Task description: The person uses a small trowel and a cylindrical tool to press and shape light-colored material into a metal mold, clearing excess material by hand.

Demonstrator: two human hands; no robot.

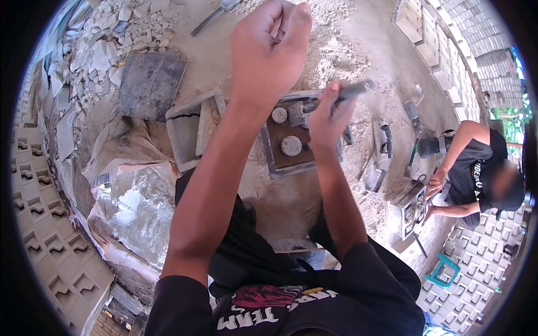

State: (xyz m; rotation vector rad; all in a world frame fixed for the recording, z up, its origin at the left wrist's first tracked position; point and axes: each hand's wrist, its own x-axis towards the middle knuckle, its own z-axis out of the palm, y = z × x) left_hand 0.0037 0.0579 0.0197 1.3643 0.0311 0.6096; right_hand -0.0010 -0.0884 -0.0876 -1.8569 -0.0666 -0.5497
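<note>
Tool [357, 89] is resting in the right hand [330, 120], fingers wrapping it, its handle slanting away rightward. Mould [292, 169] is lying beside and below this hand, which is standing nearer to it than the left hand [272, 42]. The left is hanging farther out, fingers curling; whether it is holding anything, one cannot tell. Box [185, 143] is bounding the mould's left edge; powdery floor [358, 162] is extending rightward.
</note>
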